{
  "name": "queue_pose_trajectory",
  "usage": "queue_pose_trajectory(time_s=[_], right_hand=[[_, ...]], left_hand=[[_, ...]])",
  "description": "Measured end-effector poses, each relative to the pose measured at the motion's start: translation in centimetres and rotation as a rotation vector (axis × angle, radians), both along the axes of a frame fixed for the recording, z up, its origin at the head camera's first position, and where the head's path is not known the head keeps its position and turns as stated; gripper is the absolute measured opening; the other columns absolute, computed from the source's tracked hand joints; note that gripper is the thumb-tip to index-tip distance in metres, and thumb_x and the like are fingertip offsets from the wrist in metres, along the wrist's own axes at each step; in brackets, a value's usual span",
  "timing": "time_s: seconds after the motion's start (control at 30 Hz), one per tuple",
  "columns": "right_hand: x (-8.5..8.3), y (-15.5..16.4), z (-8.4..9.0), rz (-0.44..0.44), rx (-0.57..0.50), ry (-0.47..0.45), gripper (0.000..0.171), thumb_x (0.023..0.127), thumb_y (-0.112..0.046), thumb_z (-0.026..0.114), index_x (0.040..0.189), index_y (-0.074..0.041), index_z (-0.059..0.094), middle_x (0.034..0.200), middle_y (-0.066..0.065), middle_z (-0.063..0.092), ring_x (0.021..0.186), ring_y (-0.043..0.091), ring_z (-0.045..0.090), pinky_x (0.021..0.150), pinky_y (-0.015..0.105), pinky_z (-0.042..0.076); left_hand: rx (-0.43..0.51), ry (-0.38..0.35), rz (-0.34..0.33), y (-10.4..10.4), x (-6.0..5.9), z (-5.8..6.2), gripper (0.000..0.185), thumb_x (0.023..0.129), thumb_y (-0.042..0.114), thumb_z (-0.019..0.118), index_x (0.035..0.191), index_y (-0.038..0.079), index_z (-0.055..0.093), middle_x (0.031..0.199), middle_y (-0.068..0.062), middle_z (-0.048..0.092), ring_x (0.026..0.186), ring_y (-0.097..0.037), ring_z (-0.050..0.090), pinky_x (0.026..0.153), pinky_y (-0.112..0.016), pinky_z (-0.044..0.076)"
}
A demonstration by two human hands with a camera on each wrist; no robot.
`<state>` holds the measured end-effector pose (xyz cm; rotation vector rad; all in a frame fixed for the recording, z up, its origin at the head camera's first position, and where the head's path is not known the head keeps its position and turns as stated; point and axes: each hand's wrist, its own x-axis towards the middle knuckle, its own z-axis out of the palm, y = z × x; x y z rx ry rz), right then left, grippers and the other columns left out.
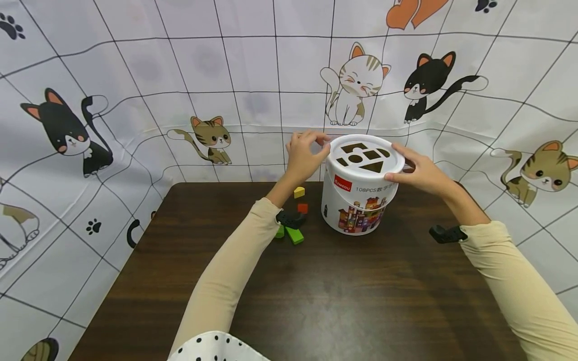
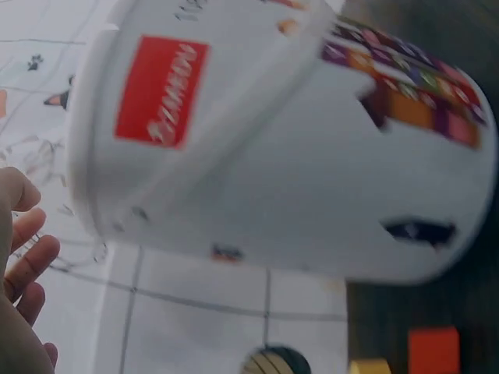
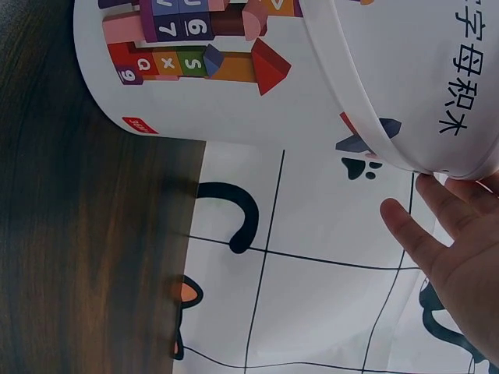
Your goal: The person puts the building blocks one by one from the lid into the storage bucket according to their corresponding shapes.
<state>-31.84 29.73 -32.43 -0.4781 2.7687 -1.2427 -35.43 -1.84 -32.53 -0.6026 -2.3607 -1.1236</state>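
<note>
The person's cream sleeves (image 1: 226, 281) lie nearest the camera, reaching across the dark wooden worktop (image 1: 316, 301) to a white block bucket (image 1: 358, 200) that stands at its far edge, against the cat-print cloth (image 1: 135, 100). The bucket's shape-sorter lid (image 1: 365, 156), with its cut-out openings, sits on top. The left hand (image 1: 304, 155) holds the lid's left edge, fingers curled over the rim; the right hand (image 1: 417, 170) grasps the opposite edge, thumb on top and fingers around the side. In the right wrist view the fingers (image 3: 421, 226) lie just under the lid's rim. The step in hand looks like working the lid at its seat, though whether it is coming off or being pressed on cannot be told. Either way the next move seems to call for even force from both sides, so the bucket does not tip. Just left of the bucket lie loose blocks: a yellow block (image 1: 299, 192), a red block (image 1: 302, 208) and a green block (image 1: 294, 235).
</note>
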Motion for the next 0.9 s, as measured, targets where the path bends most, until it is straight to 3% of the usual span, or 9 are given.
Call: queue_pose_trajectory(time_s=[0.2, 0.57, 0.7, 0.9], right_hand=[[0.3, 0.0, 0.1, 0.004, -0.003, 0.008, 0.097, 0.092, -0.026, 0.077, 0.165, -0.015, 0.014, 0.166, 0.02, 0.028, 0.138, 0.041, 0.05, 0.084, 0.004, 0.043], [0.3, -0.1, 0.1, 0.004, -0.002, 0.016, 0.097, 0.092, -0.027, 0.077, 0.165, -0.015, 0.014, 0.165, 0.02, 0.03, 0.137, 0.04, 0.051, 0.085, 0.004, 0.043], [0.3, -0.1, 0.1, 0.002, 0.002, 0.017, 0.097, 0.091, -0.027, 0.077, 0.165, -0.015, 0.014, 0.165, 0.021, 0.031, 0.135, 0.04, 0.052, 0.085, 0.005, 0.043], [0.1, -0.1, 0.0, -0.004, 0.015, 0.018, 0.098, 0.091, -0.027, 0.078, 0.165, -0.016, 0.014, 0.165, 0.021, 0.031, 0.134, 0.037, 0.053, 0.086, 0.006, 0.043]], left_hand=[[-0.159, -0.084, -0.006, -2.4, -0.3, -2.7, 0.024, 0.098, 0.028, 0.067, 0.114, 0.013, 0.075, 0.109, -0.005, 0.071, 0.113, -0.027, 0.05, 0.102, -0.054, 0.03], [-0.402, -0.276, -0.087, -5.7, -0.1, -8.6, 0.029, 0.096, 0.034, 0.071, 0.116, 0.012, 0.075, 0.115, -0.004, 0.072, 0.119, -0.03, 0.051, 0.104, -0.057, 0.029], [-0.454, -0.339, -0.096, -6.1, -0.1, -9.8, 0.033, 0.094, 0.034, 0.075, 0.117, 0.011, 0.075, 0.114, -0.005, 0.072, 0.12, -0.03, 0.052, 0.107, -0.058, 0.026], [-0.515, -0.418, -0.09, -6.2, 0.1, -10.7, 0.033, 0.088, 0.029, 0.081, 0.116, 0.012, 0.075, 0.11, -0.005, 0.073, 0.114, -0.028, 0.053, 0.1, -0.052, 0.028]])
